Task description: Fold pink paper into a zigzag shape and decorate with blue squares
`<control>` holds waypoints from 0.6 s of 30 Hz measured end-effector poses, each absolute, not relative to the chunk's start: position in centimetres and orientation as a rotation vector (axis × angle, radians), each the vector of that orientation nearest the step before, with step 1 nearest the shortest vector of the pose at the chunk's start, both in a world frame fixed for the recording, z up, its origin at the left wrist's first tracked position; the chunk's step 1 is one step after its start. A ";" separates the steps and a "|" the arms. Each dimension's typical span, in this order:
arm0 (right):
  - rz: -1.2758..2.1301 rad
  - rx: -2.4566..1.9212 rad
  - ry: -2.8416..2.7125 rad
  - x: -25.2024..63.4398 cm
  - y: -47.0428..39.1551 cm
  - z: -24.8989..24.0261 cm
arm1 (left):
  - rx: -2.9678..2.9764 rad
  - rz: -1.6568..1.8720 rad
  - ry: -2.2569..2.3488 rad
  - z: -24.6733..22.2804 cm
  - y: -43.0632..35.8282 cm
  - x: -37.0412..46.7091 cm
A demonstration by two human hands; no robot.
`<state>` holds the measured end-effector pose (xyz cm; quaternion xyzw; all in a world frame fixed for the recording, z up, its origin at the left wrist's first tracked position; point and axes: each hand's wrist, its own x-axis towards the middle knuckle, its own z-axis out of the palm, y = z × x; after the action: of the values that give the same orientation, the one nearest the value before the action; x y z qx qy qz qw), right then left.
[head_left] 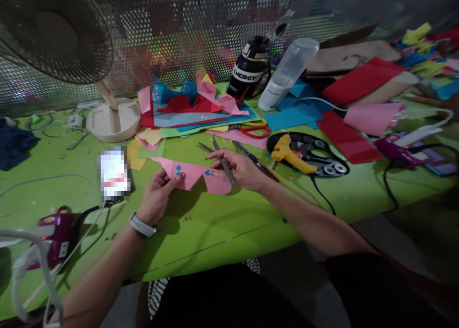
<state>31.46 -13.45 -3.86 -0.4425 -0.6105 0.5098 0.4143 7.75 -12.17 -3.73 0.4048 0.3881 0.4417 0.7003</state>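
Observation:
A folded pink paper cutout (193, 169) with small blue diamond pieces on it is held over the green table. My left hand (158, 194) pinches its left part, thumb on top close to two of the blue diamonds (178, 168). In my right hand (240, 168) is a pair of metal tweezers (225, 164), its tips pointing up and away from the paper. The fingertips of that hand touch the cutout's right part beside another blue diamond (207, 172). Part of the paper is hidden under my fingers.
A yellow glue gun (292, 156) lies on a black palette (332, 166) at the right. Scissors (254, 129), a box cutter (256, 160) and stacked coloured paper (201, 120) lie beyond my hands. A phone (114, 174), a fan (113, 120) and a purple power strip (53, 239) are left.

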 end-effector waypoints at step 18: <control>1.307 -1.050 -1.577 31.0 -13.4 -3.7 | 0.924 0.820 0.907 -3.9 -12.6 7.3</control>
<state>31.01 -13.42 -3.68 -0.4164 -0.6256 0.5184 0.4080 7.30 -12.56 -3.90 0.4182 0.4102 0.3710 0.7205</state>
